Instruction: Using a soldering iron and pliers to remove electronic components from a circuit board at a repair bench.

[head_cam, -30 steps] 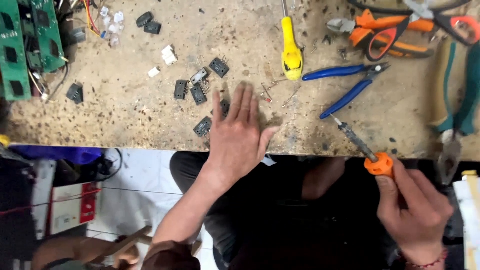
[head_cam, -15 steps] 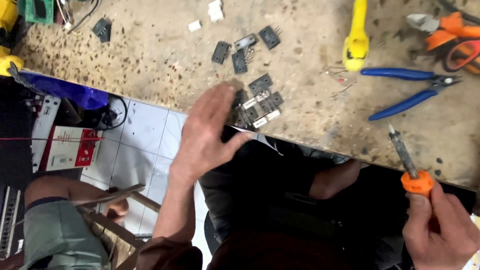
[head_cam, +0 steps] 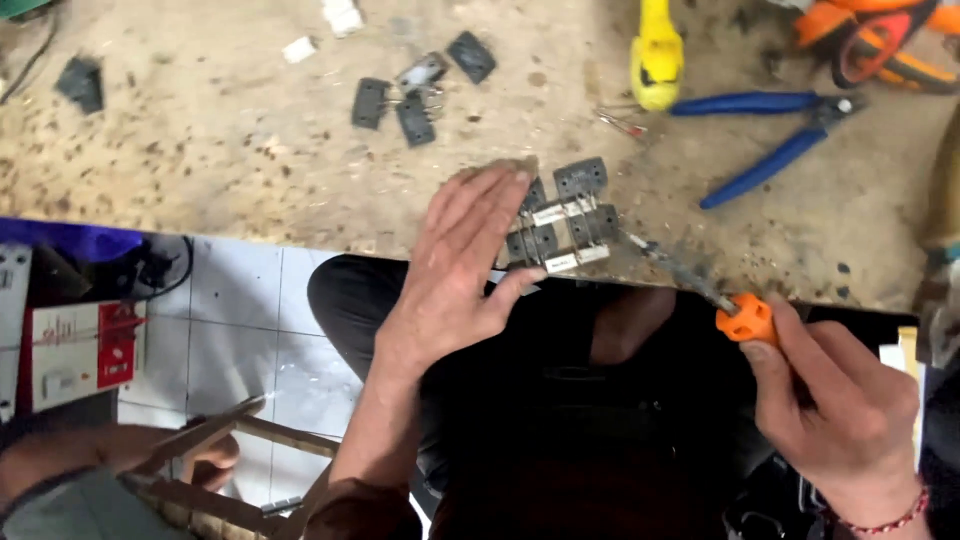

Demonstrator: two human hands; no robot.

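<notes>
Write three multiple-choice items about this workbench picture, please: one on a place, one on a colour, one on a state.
1. Where do the blue-handled pliers lie?
A. on the bench, right of the yellow tool
B. on the tiled floor
C. in the left hand

2. What colour is the handle of the screwdriver?
A. green
B. orange
C. white

3. How is the left hand set?
A. closed in a fist
B. gripping the pliers
C. flat with fingers spread on the grey components

Answers:
1 A, the pliers rest on the bench beside the yellow tool.
2 B, the right hand grips an orange handle.
3 C, the fingers lie over the components at the bench edge.
</notes>
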